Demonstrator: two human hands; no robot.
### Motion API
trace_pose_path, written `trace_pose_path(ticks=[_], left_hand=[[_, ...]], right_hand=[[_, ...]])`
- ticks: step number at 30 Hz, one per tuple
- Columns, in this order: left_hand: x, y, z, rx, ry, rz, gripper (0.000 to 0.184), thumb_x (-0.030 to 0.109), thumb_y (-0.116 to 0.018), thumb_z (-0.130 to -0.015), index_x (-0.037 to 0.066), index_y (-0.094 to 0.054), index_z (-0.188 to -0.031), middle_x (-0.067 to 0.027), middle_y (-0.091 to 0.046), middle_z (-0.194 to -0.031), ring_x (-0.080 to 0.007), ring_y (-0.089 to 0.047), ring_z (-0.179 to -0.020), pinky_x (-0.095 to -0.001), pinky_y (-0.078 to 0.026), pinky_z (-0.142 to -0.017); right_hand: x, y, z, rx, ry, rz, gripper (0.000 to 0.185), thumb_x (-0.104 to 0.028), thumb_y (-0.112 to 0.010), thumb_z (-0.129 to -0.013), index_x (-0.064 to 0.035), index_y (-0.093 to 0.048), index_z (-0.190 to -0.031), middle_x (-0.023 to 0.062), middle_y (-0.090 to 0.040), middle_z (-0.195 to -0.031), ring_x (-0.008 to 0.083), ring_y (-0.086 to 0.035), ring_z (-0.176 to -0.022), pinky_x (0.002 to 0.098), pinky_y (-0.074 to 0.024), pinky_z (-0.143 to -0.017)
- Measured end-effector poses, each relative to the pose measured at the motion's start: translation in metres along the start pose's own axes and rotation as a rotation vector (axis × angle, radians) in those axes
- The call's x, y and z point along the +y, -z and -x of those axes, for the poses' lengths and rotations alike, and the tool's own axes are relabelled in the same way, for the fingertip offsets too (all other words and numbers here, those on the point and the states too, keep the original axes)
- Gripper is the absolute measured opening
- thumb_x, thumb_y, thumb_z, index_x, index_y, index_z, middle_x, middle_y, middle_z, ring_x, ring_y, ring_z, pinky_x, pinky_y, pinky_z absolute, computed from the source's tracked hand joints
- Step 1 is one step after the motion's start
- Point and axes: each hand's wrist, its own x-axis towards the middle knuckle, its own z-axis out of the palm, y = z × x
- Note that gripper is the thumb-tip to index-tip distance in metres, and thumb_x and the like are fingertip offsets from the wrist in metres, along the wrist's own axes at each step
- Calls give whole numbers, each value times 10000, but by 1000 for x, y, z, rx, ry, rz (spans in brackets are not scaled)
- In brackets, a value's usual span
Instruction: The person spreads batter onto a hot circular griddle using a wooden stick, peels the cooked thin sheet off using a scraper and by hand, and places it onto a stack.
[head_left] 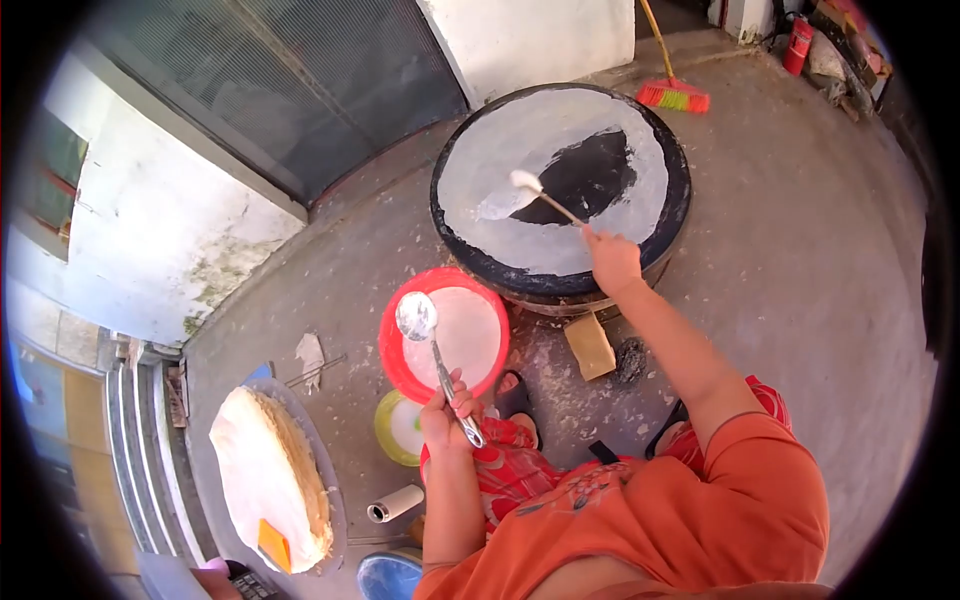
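Observation:
My left hand [449, 415] is closed round the handle of a metal ladle [417, 316], whose bowl is above the red basin [392, 350] of pale batter [465, 335]. With my right hand [612, 260] I grip a thin stick [560, 209] with a white, batter-coated head [525, 181]. That head is over the large round black griddle [678, 200]. A pale layer of batter [500, 130] covers much of the griddle, and a dark uncoated patch [590, 175] shows near its middle.
A stack of thin flatbreads [265, 480] with an orange scraper [274, 545] lies at lower left. Near my feet are a yellow-green bowl [387, 430], a white cylinder [400, 501], a tan block [590, 348] and a dark scrubber [630, 360]. A broom [672, 94] stands behind.

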Motion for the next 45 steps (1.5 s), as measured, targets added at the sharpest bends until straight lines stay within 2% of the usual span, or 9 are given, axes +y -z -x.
trace_pose_path(ticks=[4, 8, 15, 21, 26, 28, 32, 38, 45], left_hand=[[1, 0, -1, 0, -27, -10, 304, 171, -315, -930, -56, -437, -1091, -46, -424, -720, -113, -380, -526, -231, -340, -439], [4, 2, -5, -24, -36, -4, 306, 167, -318, -930, -62, -433, -1096, -48, -427, -729, -110, -380, -527, -225, -341, -438], [6, 7, -7, -20, -51, -15, 294, 145, -339, -917, -72, -433, -1092, -69, -446, -762, -111, -402, -532, -222, -352, -432], [2, 1, -7, -4, -97, -53, 290, 137, -341, -912, -75, -435, -1086, -76, -448, -762, -113, -410, -530, -223, -360, -428], [0, -3, -9, 27, -80, -67, 282, 124, -367, -908, -83, -450, -1080, -55, -460, -733, -94, -413, -515, -213, -350, -420], [-2, -6, -9, 31, -86, -61, 282, 123, -368, -907, -84, -451, -1081, -55, -460, -736, -94, -412, -516, -213, -349, -419], [0, 1, -11, 6, -62, -61, 311, 166, -350, -918, -71, -441, -1099, -79, -458, -764, -114, -406, -528, -227, -352, -429], [1, 1, -14, 15, -60, -31, 320, 170, -345, -918, -79, -447, -1091, -80, -459, -763, -116, -407, -531, -224, -353, -430], [-4, -6, -13, 15, -35, -69, 323, 169, -337, -920, -82, -445, -1092, -73, -454, -760, -115, -402, -534, -221, -351, -433]], right_hand=[[-12, -2, 18, 18, -159, -284, 445, -86, -528, -702, -147, -537, -1142, 96, -582, -840, 286, -593, -731, 404, -484, -605], [-4, -3, 23, -120, 92, -49, 494, -104, -542, -685, -159, -494, -1174, 86, -587, -872, 264, -598, -779, 413, -488, -634], [35, 10, -17, -24, -402, -392, 325, -98, -513, -712, -112, -595, -1025, 129, -614, -947, 320, -591, -857, 424, -481, -717], [65, 8, -17, -40, -242, -5, 347, -51, -483, -760, -114, -545, -1096, 103, -584, -865, 280, -605, -751, 408, -488, -617], [54, 19, 1, 24, -399, -338, 370, -84, -503, -710, -140, -578, -1068, 125, -588, -899, 321, -593, -800, 416, -481, -708], [30, 17, 31, 45, -125, -346, 405, -80, -512, -680, -156, -591, -1070, 113, -583, -871, 303, -592, -772, 394, -486, -696], [83, 3, 3, -20, -141, 23, 396, -51, -518, -704, -138, -543, -1090, 64, -577, -851, 259, -600, -734, 376, -500, -622], [87, 25, -9, 33, -467, -304, 347, -54, -477, -730, -112, -567, -1060, 117, -582, -933, 298, -593, -859, 412, -477, -714], [124, 18, -20, 44, -383, 27, 308, -103, -479, -792, -109, -512, -1098, 123, -562, -888, 299, -604, -778, 403, -499, -641]])
